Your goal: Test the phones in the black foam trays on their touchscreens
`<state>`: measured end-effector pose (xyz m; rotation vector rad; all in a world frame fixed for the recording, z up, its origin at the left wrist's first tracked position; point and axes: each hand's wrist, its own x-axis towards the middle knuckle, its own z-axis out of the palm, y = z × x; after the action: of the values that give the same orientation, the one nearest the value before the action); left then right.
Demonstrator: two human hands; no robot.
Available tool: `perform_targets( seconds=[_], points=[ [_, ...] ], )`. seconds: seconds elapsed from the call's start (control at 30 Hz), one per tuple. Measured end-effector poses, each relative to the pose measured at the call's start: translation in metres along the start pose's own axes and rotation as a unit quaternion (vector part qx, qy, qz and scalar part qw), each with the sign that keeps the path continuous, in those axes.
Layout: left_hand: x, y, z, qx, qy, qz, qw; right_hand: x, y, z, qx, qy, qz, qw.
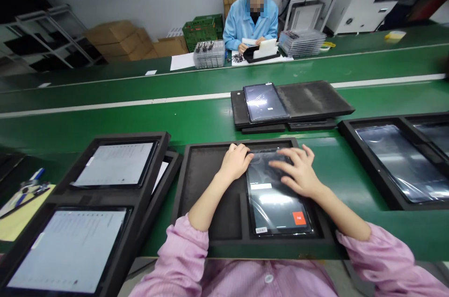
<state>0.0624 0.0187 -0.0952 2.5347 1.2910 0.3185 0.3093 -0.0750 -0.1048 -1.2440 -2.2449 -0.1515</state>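
Observation:
A tablet (277, 203) lies screen up in the right compartment of a black foam tray (210, 194). Its dark screen carries a white bar and a red square reading "Fail". My left hand (235, 162) is curled at the tablet's upper left edge, with its fingers closed against it. Over the upper right of the screen spreads my right hand (300, 170), fingers apart and holding nothing. Whether its fingertips touch the glass I cannot tell. The tray's left compartment shows bare foam.
Stacked foam trays (140, 203) with lit tablets stand at left, beside scissors and pens on yellow paper (24, 213). Another tray (382, 184) with tablets lies at right. Ahead, a tablet (266, 103) rests on black foam (315, 98). A co-worker (250, 21) sits across the green bench.

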Motion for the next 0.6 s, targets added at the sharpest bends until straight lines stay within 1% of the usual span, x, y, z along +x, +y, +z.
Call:
perform_targets(
  seconds=[0.07, 0.13, 0.2, 0.27, 0.33, 0.4, 0.5, 0.57, 0.6],
  points=[
    [0.0, -0.001, 0.0, -0.002, 0.001, 0.0, 1.0, 0.013, 0.016, 0.006, -0.016, -0.009, 0.071, 0.997],
    [0.0, -0.001, 0.0, -0.004, 0.003, 0.001, 1.0, 0.024, 0.027, 0.014, -0.014, -0.031, 0.105, 0.994],
    [-0.002, -0.001, 0.0, -0.006, 0.006, 0.005, 1.0, 0.031, 0.032, 0.023, -0.006, -0.05, 0.097, 0.994],
    [-0.003, 0.0, -0.001, -0.007, 0.007, 0.008, 1.0, 0.032, 0.032, 0.027, 0.008, -0.061, 0.067, 0.996],
    [-0.004, 0.0, -0.001, -0.006, 0.009, 0.007, 1.0, 0.03, 0.032, 0.028, 0.027, -0.064, 0.035, 0.997],
    [-0.004, 0.0, -0.001, -0.006, 0.009, 0.005, 1.0, 0.028, 0.034, 0.026, 0.041, -0.063, 0.02, 0.997],
    [-0.004, -0.001, -0.001, -0.008, 0.007, 0.002, 1.0, 0.028, 0.036, 0.025, 0.048, -0.053, 0.042, 0.997],
    [-0.004, -0.001, -0.003, -0.006, 0.004, 0.002, 1.0, 0.031, 0.037, 0.024, 0.059, -0.061, 0.049, 0.995],
    [-0.004, -0.002, -0.003, -0.005, 0.003, 0.003, 1.0, 0.033, 0.037, 0.023, 0.069, -0.071, 0.041, 0.994]
  ],
)
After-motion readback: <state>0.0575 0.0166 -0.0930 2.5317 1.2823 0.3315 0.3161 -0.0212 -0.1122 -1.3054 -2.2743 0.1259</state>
